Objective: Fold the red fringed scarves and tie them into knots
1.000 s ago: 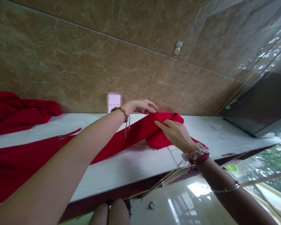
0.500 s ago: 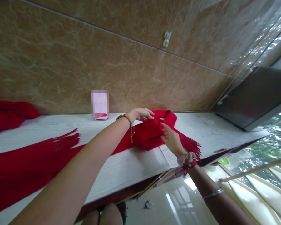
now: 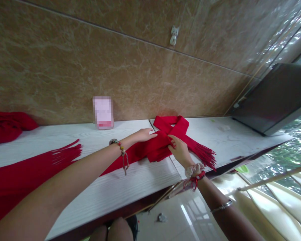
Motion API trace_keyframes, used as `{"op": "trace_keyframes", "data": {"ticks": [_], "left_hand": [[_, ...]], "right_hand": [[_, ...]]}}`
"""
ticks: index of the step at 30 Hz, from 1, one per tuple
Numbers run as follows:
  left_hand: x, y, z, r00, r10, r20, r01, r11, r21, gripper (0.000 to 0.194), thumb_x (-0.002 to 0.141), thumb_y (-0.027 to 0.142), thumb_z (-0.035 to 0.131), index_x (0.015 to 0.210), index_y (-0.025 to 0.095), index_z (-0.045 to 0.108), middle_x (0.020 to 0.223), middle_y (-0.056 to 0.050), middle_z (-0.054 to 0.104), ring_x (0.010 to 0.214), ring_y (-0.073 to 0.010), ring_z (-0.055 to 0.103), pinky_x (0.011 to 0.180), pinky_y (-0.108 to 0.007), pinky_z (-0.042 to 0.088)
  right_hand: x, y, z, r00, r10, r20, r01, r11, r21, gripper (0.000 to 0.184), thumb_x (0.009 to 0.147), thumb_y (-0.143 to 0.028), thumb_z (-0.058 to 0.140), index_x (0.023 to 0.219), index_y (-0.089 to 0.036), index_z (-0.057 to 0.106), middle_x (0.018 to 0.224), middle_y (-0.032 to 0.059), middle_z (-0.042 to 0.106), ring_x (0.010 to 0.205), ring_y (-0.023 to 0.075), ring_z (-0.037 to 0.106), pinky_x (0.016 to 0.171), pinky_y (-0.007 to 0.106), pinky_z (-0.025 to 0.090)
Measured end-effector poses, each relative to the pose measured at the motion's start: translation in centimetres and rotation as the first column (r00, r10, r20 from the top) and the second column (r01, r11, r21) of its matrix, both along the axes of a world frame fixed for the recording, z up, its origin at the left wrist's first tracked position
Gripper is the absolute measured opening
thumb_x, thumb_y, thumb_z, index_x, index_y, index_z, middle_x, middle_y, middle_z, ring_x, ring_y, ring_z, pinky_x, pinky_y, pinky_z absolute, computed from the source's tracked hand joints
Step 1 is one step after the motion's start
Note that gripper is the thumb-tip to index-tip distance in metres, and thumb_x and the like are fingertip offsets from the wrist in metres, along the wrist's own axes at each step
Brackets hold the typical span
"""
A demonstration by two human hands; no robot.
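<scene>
A red scarf (image 3: 158,146) lies across the white tabletop, folded into a crossed loop at its right part. Its fringed end (image 3: 206,154) points right, towards the table's front edge. My right hand (image 3: 180,149) pinches the cloth just below the crossing, fingers curled in. At the scarf's upper edge, my left hand (image 3: 144,134) has its fingers stretched out, with a small gap above the thumb; the thumb rests near the cloth. My left forearm covers part of the scarf's long run to the left, where another fringe (image 3: 67,153) shows.
More bunched red cloth (image 3: 12,125) sits at the far left by the wall. A pink, blurred-out card or phone (image 3: 104,112) leans on the marbled wall. A white cat-shaped hook (image 3: 174,35) is above. A dark box-like appliance (image 3: 271,97) stands on the right end of the table (image 3: 140,177).
My left hand has moved left and down, off the crossing, uncovering the loop. My right hand has shifted slightly left, its fingers now closed on the cloth. The camera view has shifted slightly.
</scene>
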State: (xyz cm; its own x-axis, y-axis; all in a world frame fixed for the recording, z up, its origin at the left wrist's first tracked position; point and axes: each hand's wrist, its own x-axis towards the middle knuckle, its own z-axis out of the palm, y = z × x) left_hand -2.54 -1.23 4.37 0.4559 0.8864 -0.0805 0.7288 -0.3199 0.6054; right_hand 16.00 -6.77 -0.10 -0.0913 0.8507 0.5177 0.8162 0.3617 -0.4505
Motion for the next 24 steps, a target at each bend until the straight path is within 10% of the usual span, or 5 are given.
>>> {"op": "trace_keyframes", "data": {"ticks": [4,9,17,24], "left_hand": [[-2.6,-0.5,0.5,0.996,0.073,-0.041,-0.073,0.997,-0.006,0.036,0.075,0.031,0.053,0.105,0.012,0.059,0.108,-0.011,0.063,0.097,-0.0234,0.058,0.082,-0.028,0.042],[-3.9,-0.8,2.0,0.941,0.072,0.331,-0.004,0.98,-0.201,0.038,0.073,0.036,0.054,0.105,0.018,0.059,0.091,-0.003,0.068,0.08,-0.0175,0.062,0.07,-0.024,0.046],[-2.1,-2.1,-3.3,0.961,0.196,0.194,-0.171,0.975,-0.141,0.041,0.074,0.029,0.055,0.112,0.014,0.054,0.098,-0.008,0.067,0.089,-0.0206,0.061,0.076,-0.026,0.045],[-3.1,-2.3,-2.1,0.912,0.158,0.379,-0.071,0.97,-0.234,0.054,0.071,0.033,0.06,0.12,0.012,0.048,0.115,-0.011,0.059,0.096,-0.0198,0.059,0.082,-0.026,0.044]], "right_hand": [[0.2,-0.2,0.6,0.999,0.006,0.038,-0.009,0.996,0.087,0.046,0.063,-0.005,0.043,0.103,-0.016,0.061,0.076,0.0041,0.056,0.068,0.017,0.055,0.067,0.031,0.05],[1.1,-0.4,1.8,0.982,0.031,0.187,-0.075,0.969,0.235,0.046,0.073,-0.005,0.036,0.11,-0.018,0.059,0.09,0.0079,0.051,0.075,0.0168,0.054,0.069,0.03,0.05],[2.4,0.5,-0.9,0.945,0.161,0.286,-0.164,0.986,-0.015,0.044,0.077,-0.008,0.04,0.116,-0.023,0.056,0.11,0.0076,0.053,0.085,0.0168,0.057,0.075,0.03,0.051],[2.4,0.5,-0.2,0.944,0.15,0.293,-0.188,0.976,0.108,0.052,0.075,-0.002,0.034,0.117,-0.023,0.056,0.114,0.0089,0.05,0.101,0.0185,0.054,0.086,0.034,0.048]]}}
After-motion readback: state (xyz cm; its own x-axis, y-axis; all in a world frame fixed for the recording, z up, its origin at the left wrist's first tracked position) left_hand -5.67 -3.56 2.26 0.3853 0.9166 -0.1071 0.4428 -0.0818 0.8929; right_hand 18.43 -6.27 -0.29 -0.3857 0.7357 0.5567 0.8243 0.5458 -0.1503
